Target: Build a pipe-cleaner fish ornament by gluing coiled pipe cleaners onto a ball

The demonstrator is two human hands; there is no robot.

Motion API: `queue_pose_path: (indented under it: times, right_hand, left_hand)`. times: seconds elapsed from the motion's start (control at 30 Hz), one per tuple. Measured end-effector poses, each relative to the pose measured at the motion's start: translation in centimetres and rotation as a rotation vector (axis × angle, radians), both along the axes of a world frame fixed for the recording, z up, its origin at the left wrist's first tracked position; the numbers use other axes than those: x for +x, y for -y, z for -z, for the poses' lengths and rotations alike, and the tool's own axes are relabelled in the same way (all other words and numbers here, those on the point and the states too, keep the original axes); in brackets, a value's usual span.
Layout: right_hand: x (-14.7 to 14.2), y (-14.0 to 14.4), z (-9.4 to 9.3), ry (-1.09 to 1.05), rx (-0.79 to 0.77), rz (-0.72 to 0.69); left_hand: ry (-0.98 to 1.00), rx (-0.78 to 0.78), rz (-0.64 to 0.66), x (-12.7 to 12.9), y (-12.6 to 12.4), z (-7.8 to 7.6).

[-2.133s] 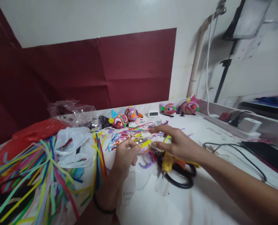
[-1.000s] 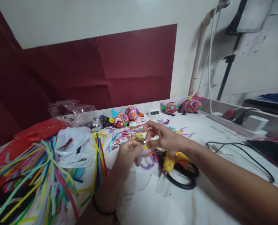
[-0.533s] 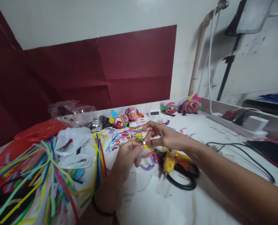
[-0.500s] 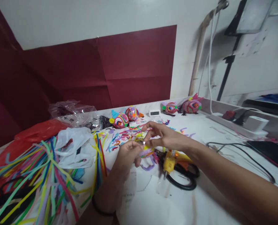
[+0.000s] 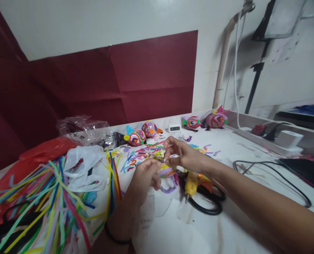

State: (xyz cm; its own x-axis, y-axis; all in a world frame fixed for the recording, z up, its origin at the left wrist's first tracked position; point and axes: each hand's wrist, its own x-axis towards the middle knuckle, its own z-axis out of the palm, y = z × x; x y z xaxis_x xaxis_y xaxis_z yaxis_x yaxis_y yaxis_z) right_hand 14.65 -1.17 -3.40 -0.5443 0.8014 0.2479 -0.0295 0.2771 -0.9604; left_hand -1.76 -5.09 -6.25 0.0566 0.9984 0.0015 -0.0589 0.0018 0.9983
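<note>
Left hand (image 5: 145, 174) and right hand (image 5: 185, 151) meet at a small shiny piece (image 5: 163, 160)

The left hand's thumb and forefinger pinch the piece, the other fingers curled in beneath. The right hand comes in from the other side, thumb and forefinger bent into a ring whose tips reach the same spot; the piece is too small to tell whether this hand grips it or only touches it. It sits above the middle of the table (image 5: 225, 137), between the two sets of fingertips.

Directly below them is a yellow-and-lilac striped item (image 5: 167, 171), partly hidden by the hands, with a purple fuzzy loop (image 5: 169, 191) on its near side. Just right of that lies a yellow glue gun (image 5: 192, 183), nozzle pointing toward the wearer, beside black loops (image 5: 204, 211) that look like scissors handles.

Short colourful scraps (image 5: 132, 162) lie scattered beyond the hands. To the left, long fuzzy stems (image 5: 77, 219) fan out near a white plastic bag (image 5: 86, 165) and a red bag (image 5: 48, 150). Along the back edge stand four bright round creatures (image 5: 136, 137), two on either side of a small digital clock (image 5: 174, 128). A dark phone (image 5: 303, 173) lies at the far right
</note>
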Motion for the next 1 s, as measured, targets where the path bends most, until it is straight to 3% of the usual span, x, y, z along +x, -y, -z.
queue_pose_path:
  times: [0.4, 1.0]
  right_hand:
    - [-0.1, 0.2, -0.4, -0.113, -0.073, 0.029]
    - [1.0, -0.5, -1.0, -0.082, -0.090, -0.073]
  left_hand:
    - [-0.068, 0.069, 0.032, -0.5, -0.5, 0.3]
    - [0.023, 0.057, 0.016, -0.7, -0.3, -0.1]
